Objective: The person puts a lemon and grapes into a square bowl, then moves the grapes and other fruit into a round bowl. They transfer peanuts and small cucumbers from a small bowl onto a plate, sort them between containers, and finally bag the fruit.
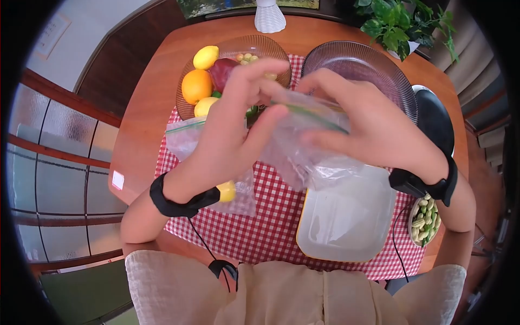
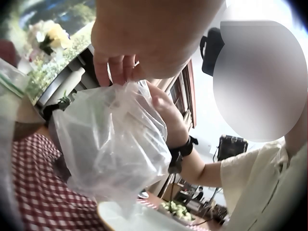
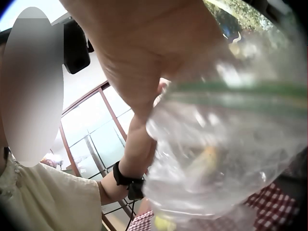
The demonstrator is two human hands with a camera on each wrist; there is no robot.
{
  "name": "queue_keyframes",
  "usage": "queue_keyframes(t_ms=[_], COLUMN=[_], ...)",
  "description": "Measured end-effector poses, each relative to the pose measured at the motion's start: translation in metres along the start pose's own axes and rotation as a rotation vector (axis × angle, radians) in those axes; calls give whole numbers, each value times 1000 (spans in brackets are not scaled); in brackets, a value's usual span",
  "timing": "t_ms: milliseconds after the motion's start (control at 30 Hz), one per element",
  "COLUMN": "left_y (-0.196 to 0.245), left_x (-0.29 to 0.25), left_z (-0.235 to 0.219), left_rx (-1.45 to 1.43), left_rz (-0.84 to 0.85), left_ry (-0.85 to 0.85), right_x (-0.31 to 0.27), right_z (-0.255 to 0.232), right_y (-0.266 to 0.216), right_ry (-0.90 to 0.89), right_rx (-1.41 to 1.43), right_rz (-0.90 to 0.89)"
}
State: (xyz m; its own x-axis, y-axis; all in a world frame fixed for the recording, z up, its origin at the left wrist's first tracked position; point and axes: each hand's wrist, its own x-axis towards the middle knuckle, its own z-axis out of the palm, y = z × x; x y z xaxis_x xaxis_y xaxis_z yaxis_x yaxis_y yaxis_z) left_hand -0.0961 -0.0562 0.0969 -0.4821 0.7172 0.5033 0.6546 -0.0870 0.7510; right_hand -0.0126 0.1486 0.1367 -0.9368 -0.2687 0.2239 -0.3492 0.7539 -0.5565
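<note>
A clear plastic zip bag with a green zip strip hangs in front of me, above the checked cloth. My left hand pinches its upper left edge between thumb and curled fingers. On the other side my right hand grips the bag near the zip, its thumb lying across the front. In the left wrist view the bag is puffed and crumpled under the fingers. A second zip bag lies on the cloth, partly behind my left arm, with a yellow thing showing at its lower part.
A glass bowl of lemons, an orange and other fruit stands at the back left. Behind my right hand is a second glass bowl, with a dark plate beside it. A white tray and a dish of pale green pods sit nearer.
</note>
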Motion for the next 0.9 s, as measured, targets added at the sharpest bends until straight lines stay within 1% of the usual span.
queue_keyframes(t_ms=[33,67,100,167,200,233,267,300,333,367,400,467,500,533,567,600,633,667,700,733,767,800,867,900], left_y=[-1,-2,-5,-15,-18,-20,-22,-25,-29,-31,-33,-37,-39,-42,-45,-47,-44,-39,-32,-6,8,5,-4,-1], left_x=[5,7,6,-1,-5,-11,-16,-20,-24,-27,-31,-39,-43,-47,-50,-53,-55,-56,-54,-34,-24,-32,-54,-60], left_z=[4,4,2,-7,-13,-19,-21,-20,-18,-16,-16,-21,-27,-36,-41,-43,-42,-40,-33,-16,-7,-6,-3,2], left_rx=[-151,-302,-297,7,10,27,43,41,115,188,185,191,189,145,102,100,21,-58,-58,-418,-784,-783,-872,-870], left_rz=[-28,-55,-53,-181,-182,-284,-387,-391,-355,-318,-319,-385,-386,-444,-500,-500,-499,-499,-501,-562,-610,-610,-609,-610], left_ry=[107,217,221,207,208,163,117,114,104,95,95,211,209,253,296,293,333,373,371,561,743,744,428,429], right_x=[4,7,8,8,6,6,6,5,5,4,3,3,3,3,3,2,2,1,2,4,6,6,6,5], right_z=[-1,-3,-2,3,4,4,5,6,2,0,-1,-3,-2,-1,1,3,5,9,10,11,11,11,10,11], right_y=[-4,-6,-1,15,20,23,25,28,33,35,37,43,48,53,60,69,70,64,64,65,66,65,60,62], right_ry=[-58,-51,-52,170,203,203,199,194,116,113,90,67,194,323,324,326,326,326,326,361,395,395,433,432], right_rx=[1,98,97,301,386,388,521,655,597,597,566,533,672,808,808,717,626,709,711,783,856,857,988,990], right_rz=[39,129,123,67,49,48,69,94,126,130,164,199,281,362,365,337,309,384,386,394,401,400,448,447])
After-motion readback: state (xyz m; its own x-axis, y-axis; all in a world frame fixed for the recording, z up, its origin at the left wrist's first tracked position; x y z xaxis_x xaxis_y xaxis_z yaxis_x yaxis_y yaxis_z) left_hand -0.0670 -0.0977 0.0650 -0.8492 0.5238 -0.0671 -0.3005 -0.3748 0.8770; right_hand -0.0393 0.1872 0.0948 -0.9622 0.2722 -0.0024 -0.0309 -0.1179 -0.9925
